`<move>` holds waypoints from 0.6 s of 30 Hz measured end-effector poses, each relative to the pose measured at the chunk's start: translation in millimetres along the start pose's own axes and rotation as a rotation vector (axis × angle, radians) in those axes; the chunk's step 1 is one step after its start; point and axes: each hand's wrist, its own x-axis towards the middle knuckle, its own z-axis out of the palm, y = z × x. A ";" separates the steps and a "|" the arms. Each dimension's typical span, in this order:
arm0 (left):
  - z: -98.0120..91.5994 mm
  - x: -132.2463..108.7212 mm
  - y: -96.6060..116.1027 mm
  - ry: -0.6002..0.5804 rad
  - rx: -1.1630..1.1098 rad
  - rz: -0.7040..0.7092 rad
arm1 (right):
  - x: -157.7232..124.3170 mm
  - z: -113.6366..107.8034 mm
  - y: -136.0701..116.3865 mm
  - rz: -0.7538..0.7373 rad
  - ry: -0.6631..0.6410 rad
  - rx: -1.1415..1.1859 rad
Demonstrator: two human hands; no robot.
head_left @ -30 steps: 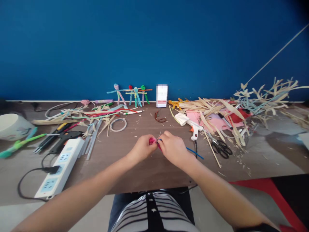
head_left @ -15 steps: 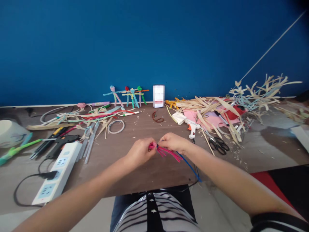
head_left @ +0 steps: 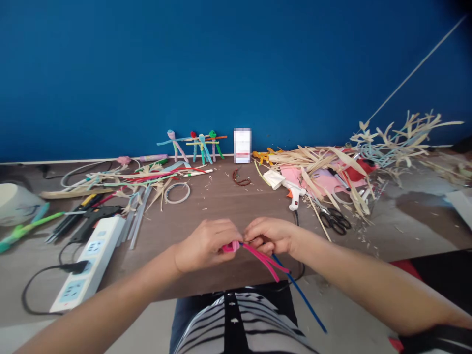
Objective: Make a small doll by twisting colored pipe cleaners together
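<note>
My left hand (head_left: 212, 246) is closed round a bundle of pink pipe cleaners (head_left: 271, 264), whose looped end shows below the fingers. Their loose ends trail down to the right, near the table's front edge. Pinched close to the bundle's middle, my right hand (head_left: 271, 236) has its thumb and forefinger on something thin, perhaps part of a blue pipe cleaner (head_left: 306, 297). This blue length hangs from under the right hand past the table edge. A small dark blue spot shows on the pink bundle between both hands, but the fingers hide how the two join.
Left lie a white power strip (head_left: 88, 265), a black glue gun (head_left: 98, 219) and clear glue sticks (head_left: 136, 221). On the right are a white glue gun (head_left: 294, 194), scissors (head_left: 335, 220) and dry strips (head_left: 306, 164). Pipe-cleaner figures (head_left: 202, 147) lean against the blue wall.
Both hands have come down toward me with the pink bundle. The pink ends and the blue pipe cleaner now reach lower and further right.
</note>
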 end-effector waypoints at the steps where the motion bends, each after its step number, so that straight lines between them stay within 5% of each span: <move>1: -0.2 1.3 0.3 0.003 -0.030 -0.051 | -0.9 1.1 0.1 -0.017 0.038 -0.026; 5: 5.2 5.0 -4.2 0.099 -0.251 -0.462 | -4.2 1.9 -1.6 -0.259 0.282 -0.203; 8: 13.9 6.4 -10.0 0.176 -0.550 -0.714 | -3.1 0.1 1.3 -0.409 0.348 -0.339; 11: 22.8 7.6 -14.9 0.299 -0.723 -0.820 | 4.1 -2.0 9.5 -0.474 0.435 -0.457; 18: 36.5 8.7 -27.2 0.440 -0.540 -0.893 | 16.5 4.4 22.3 -0.602 0.798 -0.841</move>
